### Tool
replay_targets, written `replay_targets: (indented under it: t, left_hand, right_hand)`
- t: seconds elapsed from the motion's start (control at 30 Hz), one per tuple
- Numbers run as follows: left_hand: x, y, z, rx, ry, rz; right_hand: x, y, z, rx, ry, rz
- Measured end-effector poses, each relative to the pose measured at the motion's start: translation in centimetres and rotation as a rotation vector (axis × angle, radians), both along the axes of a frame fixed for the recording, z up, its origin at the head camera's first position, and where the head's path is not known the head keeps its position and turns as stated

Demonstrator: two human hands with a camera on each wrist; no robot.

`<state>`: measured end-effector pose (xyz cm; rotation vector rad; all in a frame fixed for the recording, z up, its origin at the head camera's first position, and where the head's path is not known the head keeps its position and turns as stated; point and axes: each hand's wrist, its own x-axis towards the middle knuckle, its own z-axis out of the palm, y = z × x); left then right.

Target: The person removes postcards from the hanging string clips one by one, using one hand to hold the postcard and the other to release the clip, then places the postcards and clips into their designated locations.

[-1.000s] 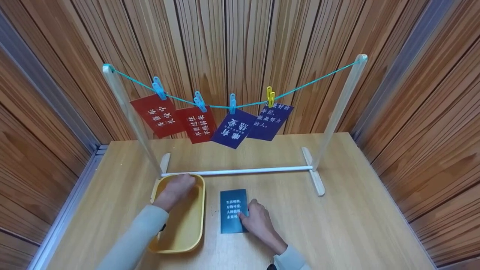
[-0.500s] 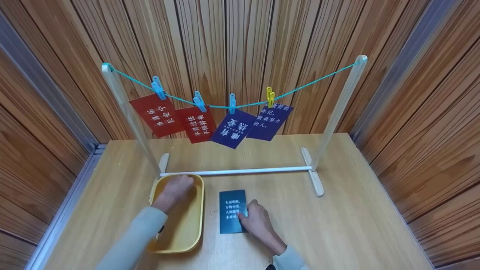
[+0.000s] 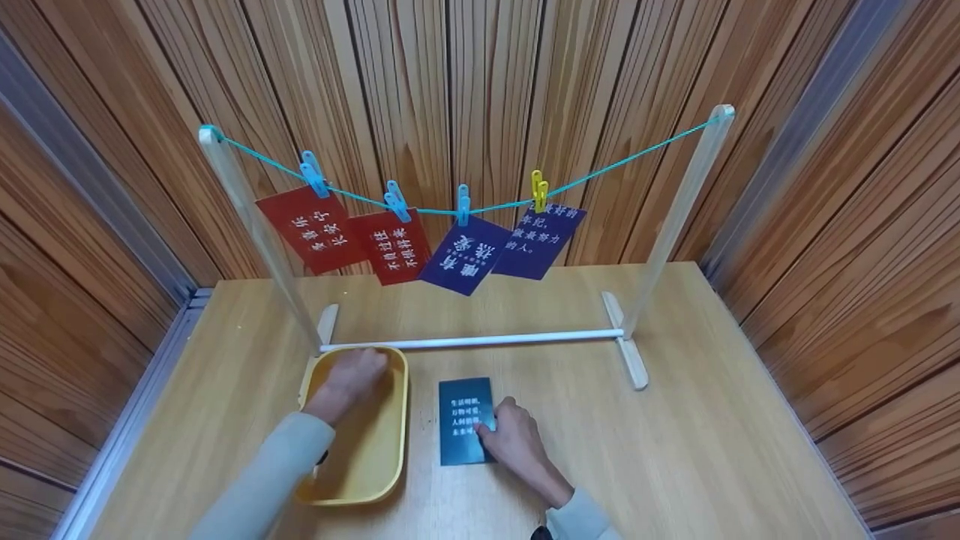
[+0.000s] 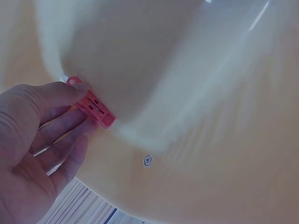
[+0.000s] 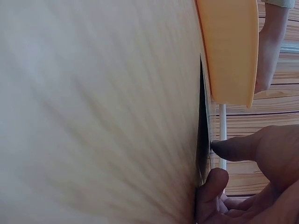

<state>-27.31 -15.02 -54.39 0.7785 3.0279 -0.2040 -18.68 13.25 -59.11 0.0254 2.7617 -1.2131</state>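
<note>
Change: nothing noticeably moved | Left grip (image 3: 355,378): you pinched pink peg (image 4: 99,112) | Right grip (image 3: 517,436): you touched teal card (image 3: 463,420), closure unclear; card remained unclipped

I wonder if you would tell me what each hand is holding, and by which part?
The left hand pinches a pink peg near its holed end. The right hand holds the teal card by its right edge.
</note>
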Motion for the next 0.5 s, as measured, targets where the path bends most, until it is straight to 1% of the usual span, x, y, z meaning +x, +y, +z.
replay_targets:
  t: [0.2,0.3,0.5]
  left_hand:
    - [-0.14,0.0,-0.04,0.044,-0.036,0.007]
    - [-0.17,-0.07,-0.17,0.043,-0.009,-0.017]
    - [-0.25,-0.42,-0.43,0.022,0.081,-0.075]
  right_hand:
    - [-0.05,0.07,0.0,-0.013,-0.026,-0.016]
    - [0.03,0.09,-0.03,-0.023,-0.026,-0.02]
    - [0.07,0.13,-0.03,-0.01,-0.001,-0.009]
